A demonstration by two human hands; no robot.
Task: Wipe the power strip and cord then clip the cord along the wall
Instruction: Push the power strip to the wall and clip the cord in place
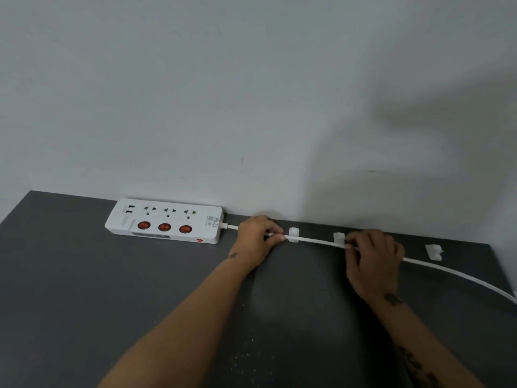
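A white power strip [165,221] with three red switches lies on the dark grey surface against the wall. Its white cord [313,241] runs right along the wall and curves off the right edge. My left hand [256,238] pinches the cord just left of the first white clip [293,234], where the cord sits. My right hand [373,261] grips the cord beside the second clip [338,239]. A third clip [434,252] stands empty further right, behind the cord.
The dark grey tabletop [112,289] meets a pale grey wall [251,107] at the back. Small white specks dot the surface near my left forearm. The table's right edge lies near the third clip.
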